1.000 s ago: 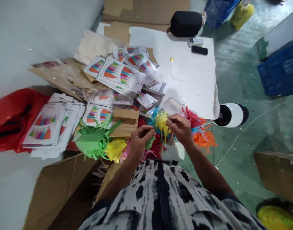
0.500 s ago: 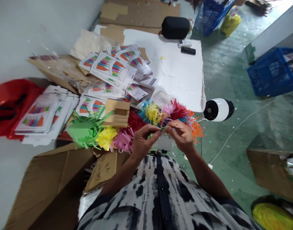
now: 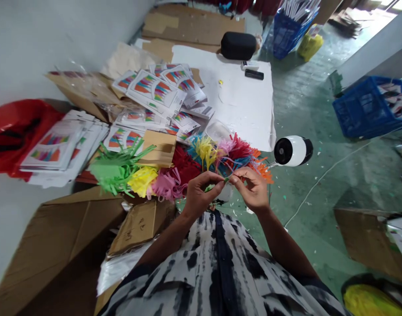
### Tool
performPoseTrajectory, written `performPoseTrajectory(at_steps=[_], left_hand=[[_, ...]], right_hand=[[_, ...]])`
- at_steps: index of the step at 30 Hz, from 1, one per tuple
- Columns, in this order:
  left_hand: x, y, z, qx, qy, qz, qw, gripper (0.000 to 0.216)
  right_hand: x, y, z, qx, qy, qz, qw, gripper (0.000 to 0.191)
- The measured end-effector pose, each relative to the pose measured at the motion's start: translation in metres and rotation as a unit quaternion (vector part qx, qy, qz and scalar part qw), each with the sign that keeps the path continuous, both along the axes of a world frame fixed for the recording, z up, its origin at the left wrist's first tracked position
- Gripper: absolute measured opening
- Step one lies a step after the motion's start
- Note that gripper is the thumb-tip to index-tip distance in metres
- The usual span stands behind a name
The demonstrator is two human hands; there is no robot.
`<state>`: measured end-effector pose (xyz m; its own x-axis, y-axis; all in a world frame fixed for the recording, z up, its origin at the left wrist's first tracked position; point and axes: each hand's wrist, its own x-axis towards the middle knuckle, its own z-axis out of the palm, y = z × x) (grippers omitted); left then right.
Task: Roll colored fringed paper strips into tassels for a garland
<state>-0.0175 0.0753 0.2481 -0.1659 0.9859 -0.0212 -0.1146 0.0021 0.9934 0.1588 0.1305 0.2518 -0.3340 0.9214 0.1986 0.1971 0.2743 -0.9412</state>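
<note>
In front of my shirt, my left hand (image 3: pixel 201 193) pinches a small green piece (image 3: pixel 226 180), which looks like twisted paper, between thumb and forefinger. Close beside it my right hand (image 3: pixel 253 189) has its thumb and fingers pressed together at the other end of that piece; what its fingertips hold is too small to make out. Just beyond both hands lie fringed paper tassels: yellow (image 3: pixel 207 151), red (image 3: pixel 239 148) and orange (image 3: pixel 262 169). Left of my left hand are pink (image 3: pixel 166 184), yellow (image 3: pixel 142 181) and green (image 3: pixel 112 171) tassels.
Printed cards (image 3: pixel 156 94) lie piled on the table, with another stack (image 3: pixel 52 147) beside a red bag (image 3: pixel 19 136). A black case (image 3: pixel 238 45) stands on white sheeting (image 3: pixel 247 109). A black-and-white cylinder (image 3: pixel 293 151) is at the right. An open carton (image 3: pixel 66 224) stands lower left.
The view has shifted slightly. Both hands stay close together, and the green piece shows a little more plainly between the fingertips.
</note>
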Motion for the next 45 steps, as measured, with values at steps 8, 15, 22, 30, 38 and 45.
performPoseTrajectory(at_steps=[8, 15, 22, 30, 38, 45], left_hand=[[0.003, -0.011, 0.004, 0.018, 0.026, 0.0, 1.0, 0.009], [-0.001, -0.017, 0.007, 0.027, 0.047, -0.01, 0.998, 0.007], [0.0, -0.018, 0.004, -0.003, 0.024, -0.016, 1.0, 0.009], [0.001, -0.018, 0.001, -0.008, 0.045, -0.02, 0.999, 0.007], [0.008, -0.021, -0.001, -0.02, -0.003, -0.017, 1.0, 0.016], [0.009, -0.018, -0.003, 0.014, 0.042, -0.017, 0.999, 0.015]], right_hand=[[0.005, -0.012, 0.007, 0.03, -0.031, 0.025, 0.999, 0.016], [0.002, -0.018, 0.002, 0.018, -0.015, 0.034, 0.999, 0.02], [0.0, -0.02, 0.0, 0.026, -0.029, 0.031, 0.999, 0.022], [-0.001, -0.023, -0.006, 0.015, -0.035, 0.02, 0.999, 0.021], [0.0, -0.03, -0.019, -0.028, 0.017, -0.022, 0.999, 0.022], [0.004, -0.031, -0.022, -0.03, 0.018, -0.002, 0.999, 0.019]])
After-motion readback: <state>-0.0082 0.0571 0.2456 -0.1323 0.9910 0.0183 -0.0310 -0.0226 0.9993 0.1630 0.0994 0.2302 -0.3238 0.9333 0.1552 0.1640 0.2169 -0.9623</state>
